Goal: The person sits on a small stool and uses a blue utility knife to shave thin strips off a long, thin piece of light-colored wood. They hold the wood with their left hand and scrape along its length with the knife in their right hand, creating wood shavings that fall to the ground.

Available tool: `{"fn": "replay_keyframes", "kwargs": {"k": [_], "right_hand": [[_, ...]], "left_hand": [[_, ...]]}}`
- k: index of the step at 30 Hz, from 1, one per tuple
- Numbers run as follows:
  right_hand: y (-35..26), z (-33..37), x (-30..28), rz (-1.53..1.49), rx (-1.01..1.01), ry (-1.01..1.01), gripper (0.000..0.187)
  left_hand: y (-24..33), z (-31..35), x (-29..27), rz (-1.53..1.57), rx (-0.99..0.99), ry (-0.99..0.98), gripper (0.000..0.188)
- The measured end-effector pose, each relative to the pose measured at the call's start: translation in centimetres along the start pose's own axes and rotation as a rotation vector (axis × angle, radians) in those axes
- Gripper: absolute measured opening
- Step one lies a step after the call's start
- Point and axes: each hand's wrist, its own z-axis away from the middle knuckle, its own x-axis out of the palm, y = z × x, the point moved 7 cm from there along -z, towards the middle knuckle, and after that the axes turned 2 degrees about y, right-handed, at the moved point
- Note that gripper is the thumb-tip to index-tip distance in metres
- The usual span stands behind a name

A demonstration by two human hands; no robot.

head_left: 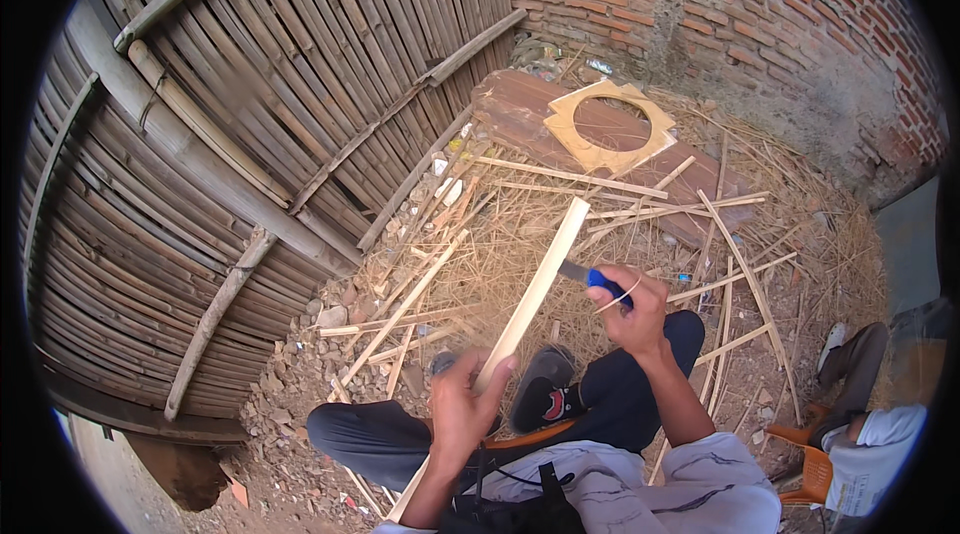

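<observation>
Bamboo wall (300, 64) on my left, brick wall (760, 24) at the back, and straw (530, 234) all over the stony ground between them. My left hand (466, 406) is clamped on a pale strip (543, 274), thumb on one side and fingers round the other. Most of the strip sticks out beyond that hand, up in front of my shoe (546, 389). My right hand (638, 312) is closed round the blue handle of a knife (608, 286), just to the right of the strip.

Bits I can't make out: the knife's tip gets lost at the strip's right edge, so no idea if it's touching or just behind. My left hand covers part of the strip, and I can't say for sure the pale length by my wrist is the same piece. There's also a thin pale curl (626, 295) by my right fingers, hard to trace. Someone sitting at the right (885, 444) is partly cut off.

Strip's long axis runs lower left to upper right, far end pointing away from me and a bit right. Blade points left, across it.
</observation>
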Motion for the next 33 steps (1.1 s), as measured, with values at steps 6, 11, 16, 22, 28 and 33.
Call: {"fn": "replay_keyframes", "kwargs": {"k": [6, 11, 16, 22, 28, 33], "right_hand": [[-3.1, 1.9, 2.6, -0.043, -0.092, -0.117, 0.027], [-3.5, 2.4, 3.3, -0.039, -0.149, -0.122, 0.027], [-3.4, 2.4, 3.5, 0.009, -0.175, -0.114, 0.027], [-2.9, 1.5, 3.3, 0.072, -0.188, -0.072, 0.028], [7.9, -4.8, -1.8, 0.214, 0.243, 0.258, 0.029], [14.9, -5.4, -1.7, 0.449, 0.464, -0.1, 0.037]], "left_hand": [[2.7, -0.8, 0.8, 0.021, 0.046, 0.035, 0.021], [2.5, -1.1, 1.1, 0.024, 0.058, 0.052, 0.021], [2.8, -1.1, 1.1, 0.044, 0.102, 0.104, 0.022], [2.4, -1.2, 0.3, -0.025, 0.061, 0.081, 0.021], [-0.5, 1.7, -1.1, -0.016, -0.009, 0.021, 0.021], [-2.4, 0.7, -2.7, -0.058, -0.059, 0.066, 0.02]]}}
